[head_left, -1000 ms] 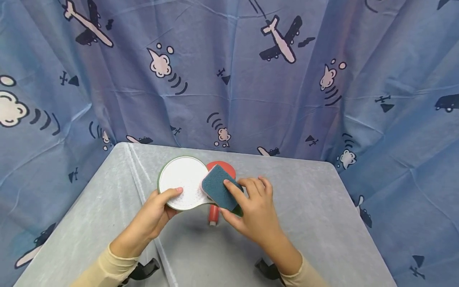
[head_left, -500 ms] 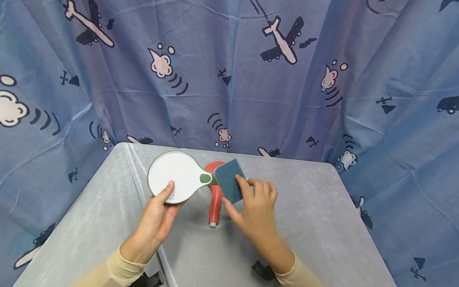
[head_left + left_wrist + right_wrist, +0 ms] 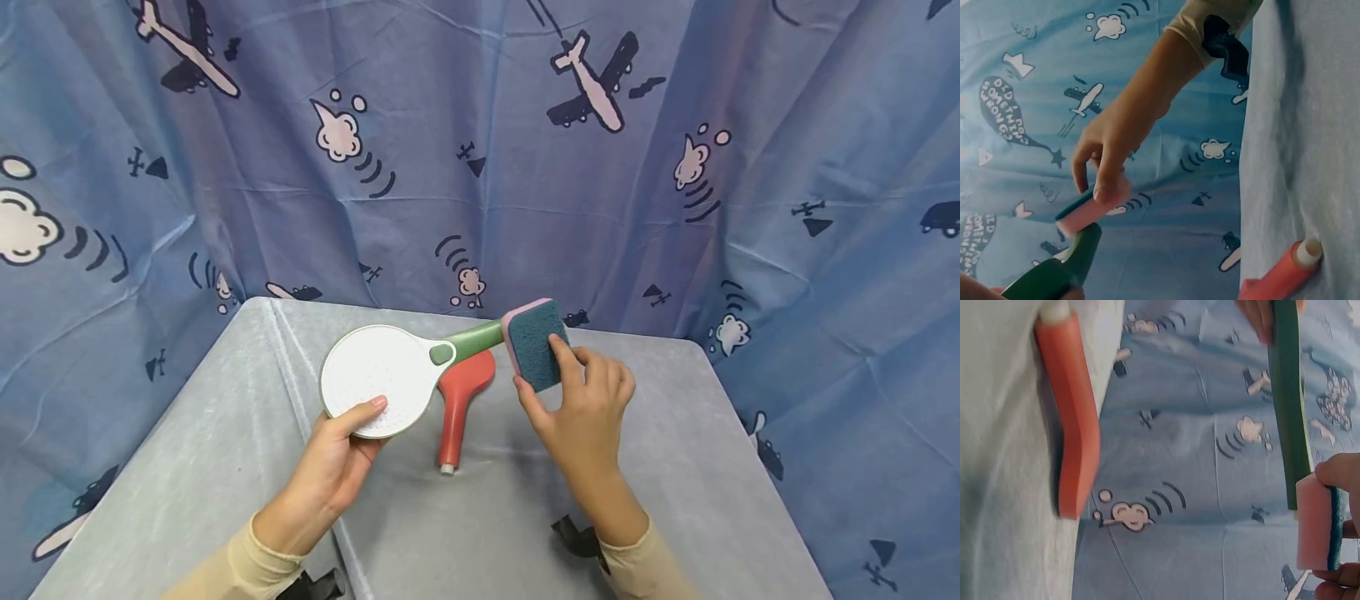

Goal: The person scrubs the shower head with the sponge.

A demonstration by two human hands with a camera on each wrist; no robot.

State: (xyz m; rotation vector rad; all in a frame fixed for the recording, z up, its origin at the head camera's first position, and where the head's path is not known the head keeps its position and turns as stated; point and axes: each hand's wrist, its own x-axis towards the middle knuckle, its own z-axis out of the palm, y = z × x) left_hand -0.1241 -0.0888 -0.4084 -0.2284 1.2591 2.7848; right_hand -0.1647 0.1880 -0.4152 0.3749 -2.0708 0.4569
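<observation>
A hand shower head (image 3: pixel 408 371) with a round white spray face and a green handle is held above the table. My left hand (image 3: pixel 322 475) grips it by the round head, thumb across the white face. My right hand (image 3: pixel 588 417) pinches a sponge (image 3: pixel 537 346), pink on one side with a dark teal scouring layer on the other. The sponge's pink side is at the far end of the green handle (image 3: pixel 1290 412) in the right wrist view. Whether they touch there is hard to tell.
Below the held shower head, a red shower head (image 3: pixel 453 417) lies on the grey cloth-covered table (image 3: pixel 675 467), its pale threaded end toward me. A blue curtain (image 3: pixel 420 167) printed with airplanes hangs behind the table. Each wrist carries a black strap mount (image 3: pixel 577 537).
The sponge in my right hand has moved right and up from the white face along the handle to its end. The green handle has swung up into sight as the shower head turned.
</observation>
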